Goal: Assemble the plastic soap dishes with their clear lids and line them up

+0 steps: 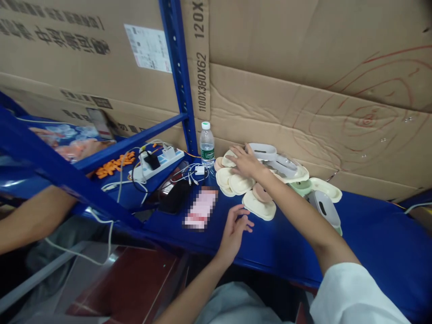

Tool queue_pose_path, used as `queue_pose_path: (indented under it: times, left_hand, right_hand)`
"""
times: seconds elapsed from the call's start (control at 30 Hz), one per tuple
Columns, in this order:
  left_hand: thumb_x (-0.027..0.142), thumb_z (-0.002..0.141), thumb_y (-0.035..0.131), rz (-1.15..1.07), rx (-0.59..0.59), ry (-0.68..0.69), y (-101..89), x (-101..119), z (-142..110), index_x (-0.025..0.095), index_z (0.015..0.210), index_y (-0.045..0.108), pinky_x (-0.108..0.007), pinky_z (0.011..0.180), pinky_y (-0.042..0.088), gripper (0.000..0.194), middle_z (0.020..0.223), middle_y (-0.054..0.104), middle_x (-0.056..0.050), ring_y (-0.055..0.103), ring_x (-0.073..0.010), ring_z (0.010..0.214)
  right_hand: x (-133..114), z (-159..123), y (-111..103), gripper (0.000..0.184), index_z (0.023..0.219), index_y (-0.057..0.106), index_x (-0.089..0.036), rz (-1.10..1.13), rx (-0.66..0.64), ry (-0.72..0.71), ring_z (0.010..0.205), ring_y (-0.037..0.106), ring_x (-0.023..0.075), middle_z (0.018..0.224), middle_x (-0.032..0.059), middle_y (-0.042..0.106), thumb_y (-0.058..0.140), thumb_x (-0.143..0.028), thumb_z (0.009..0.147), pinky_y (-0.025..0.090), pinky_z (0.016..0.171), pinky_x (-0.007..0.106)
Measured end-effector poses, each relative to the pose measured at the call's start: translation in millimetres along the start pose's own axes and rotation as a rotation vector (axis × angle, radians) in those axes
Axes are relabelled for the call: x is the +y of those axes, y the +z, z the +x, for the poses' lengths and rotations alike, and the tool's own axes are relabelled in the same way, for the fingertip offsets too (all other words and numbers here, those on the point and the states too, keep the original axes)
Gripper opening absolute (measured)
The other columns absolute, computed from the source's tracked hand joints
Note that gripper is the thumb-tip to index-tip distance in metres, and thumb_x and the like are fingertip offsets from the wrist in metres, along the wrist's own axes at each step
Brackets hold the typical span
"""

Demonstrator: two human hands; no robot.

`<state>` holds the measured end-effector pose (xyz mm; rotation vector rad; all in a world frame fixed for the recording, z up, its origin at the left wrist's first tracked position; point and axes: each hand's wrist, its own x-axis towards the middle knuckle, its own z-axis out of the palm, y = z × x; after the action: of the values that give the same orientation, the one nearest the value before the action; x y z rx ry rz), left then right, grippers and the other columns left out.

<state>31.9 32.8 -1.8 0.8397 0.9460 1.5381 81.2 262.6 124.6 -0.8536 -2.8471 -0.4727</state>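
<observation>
A: Where are the cream pieces [241, 184] lying?

B: They're overlapping in a heap on the blue bench [371, 234], in front of the cardboard [263, 103]. A tan piece [261, 193] is resting on the nearest one.

A: What's the right hand [245, 163] doing?

B: It's lying over the heap's left rear, fingers spread, near a grey piece [265, 151]. I can't tell whether they're gripping anything.

A: And the left hand [234, 227]?

B: It's hovering just beside the nearest cream piece, its fingers loosely bent and free.

A: What else is sitting nearby?

B: A bottle [207, 146] is standing left of the heap; a blurred phone [202, 208] is lying left of the left hand.

A: Whose arm [37, 218] is showing far left?

B: Another person's, passing behind a blue post [96, 193].
</observation>
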Motion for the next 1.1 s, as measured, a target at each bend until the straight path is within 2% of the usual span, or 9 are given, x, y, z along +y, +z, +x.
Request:
queue_pose_path:
  times: [0.17, 0.23, 0.37, 0.5, 0.7, 0.87, 0.97, 1.03, 1.1]
  left_hand:
    - [0.046, 0.096, 0.070, 0.036, -0.043, -0.013, -2.4, -0.7, 1.9, 0.023, 0.124, 0.061, -0.030, 0.072, 0.058, 0.038, 0.115, 0.068, -0.005, 0.072, -0.0154, 0.082]
    - [0.043, 0.096, 0.069, 0.060, -0.058, -0.024, -3.4, 0.0, 1.6, 0.022, 0.118, 0.063, -0.031, 0.074, 0.058, 0.031, 0.111, 0.069, -0.005, 0.071, -0.0152, 0.081]
    - [0.043, 0.096, 0.068, 0.121, -0.117, -0.041, -4.3, 0.5, 0.9, 0.020, 0.097, 0.065, -0.033, 0.078, 0.059, 0.023, 0.085, 0.070, -0.002, 0.070, -0.0177, 0.080]
    - [0.042, 0.093, 0.069, 0.173, -0.110, -0.038, -3.1, 0.4, 1.5, 0.020, 0.105, 0.069, -0.032, 0.077, 0.058, 0.025, 0.089, 0.071, -0.003, 0.070, -0.0191, 0.085]
    - [0.042, 0.095, 0.068, 0.288, -0.089, -0.047, -2.2, 6.2, 1.1, 0.020, 0.108, 0.070, -0.033, 0.081, 0.059, 0.025, 0.089, 0.073, -0.003, 0.070, -0.0175, 0.081]
    - [0.044, 0.103, 0.058, 0.482, -0.092, 0.048, -4.7, -1.0, -0.6, 0.021, 0.113, 0.068, -0.036, 0.082, 0.061, 0.027, 0.097, 0.074, -0.005, 0.073, -0.0196, 0.086]
    - [0.041, 0.103, 0.056, 0.714, -0.132, 0.213, -1.5, -8.9, 0.8, 0.021, 0.127, 0.067, -0.048, 0.103, 0.058, 0.032, 0.135, 0.068, -0.015, 0.068, -0.0298, 0.127]
    - [0.038, 0.102, 0.061, 0.997, -0.230, 0.355, 4.0, -10.9, 4.0, 0.022, 0.145, 0.060, -0.062, 0.121, 0.042, 0.046, 0.162, 0.050, -0.018, 0.044, -0.0373, 0.154]
    - [0.036, 0.101, 0.065, 1.317, -0.364, 0.482, 10.2, -8.6, 7.8, 0.023, 0.155, 0.052, -0.075, 0.126, 0.026, 0.057, 0.167, 0.045, -0.019, 0.035, -0.0416, 0.160]
  right_hand:
    - [-28.5, -43.3, 0.5, 0.056, 0.159, 0.048, -0.016, -0.040, 0.137, -0.032, 0.158, 0.036, 0.0378, 0.172, 0.0215, 0.036, 0.059, -0.027, 0.105, 0.021, 0.127, 0.069]
    - [-44.7, -74.8, 3.9, 0.048, 0.155, 0.053, -0.018, -0.027, 0.193, -0.078, 0.154, 0.041, 0.0351, 0.168, 0.0187, 0.044, 0.053, -0.026, 0.108, 0.026, 0.126, 0.065]
    - [-64.9, -150.5, 19.0, 0.037, 0.142, 0.063, -0.018, 0.092, 0.275, -0.218, 0.139, 0.056, 0.0286, 0.148, 0.0136, 0.066, 0.049, -0.023, 0.108, 0.037, 0.118, 0.051]
    - [-60.1, -203.9, 34.5, 0.038, 0.138, 0.065, -0.016, 0.203, 0.364, -0.104, 0.130, 0.061, 0.0270, 0.134, 0.0138, 0.073, 0.052, -0.012, 0.103, 0.043, 0.110, 0.046]
    - [-61.6, -210.0, 45.5, 0.032, 0.133, 0.068, -0.021, 0.300, 0.417, 0.016, 0.131, 0.062, 0.0259, 0.133, 0.0112, 0.074, 0.052, -0.016, 0.106, 0.045, 0.110, 0.045]
    - [-63.2, -206.9, 45.7, 0.050, 0.157, 0.051, -0.017, 0.172, 0.236, 0.254, 0.146, 0.050, 0.0320, 0.163, 0.0181, 0.051, 0.052, -0.035, 0.110, 0.037, 0.117, 0.051]
    - [-57.4, -212.2, 46.8, 0.049, 0.153, 0.056, -0.016, 0.157, 0.163, 0.331, 0.141, 0.052, 0.0341, 0.160, 0.0195, 0.054, 0.053, -0.040, 0.109, 0.036, 0.116, 0.053]
    - [-53.1, -214.9, 46.8, 0.043, 0.147, 0.061, -0.016, 0.171, 0.149, 0.343, 0.136, 0.056, 0.0329, 0.151, 0.0191, 0.062, 0.054, -0.034, 0.109, 0.035, 0.115, 0.053]
    - [-49.4, -215.8, 45.3, 0.039, 0.144, 0.063, -0.015, 0.181, 0.148, 0.341, 0.132, 0.058, 0.0318, 0.143, 0.0176, 0.068, 0.056, -0.025, 0.107, 0.034, 0.115, 0.053]
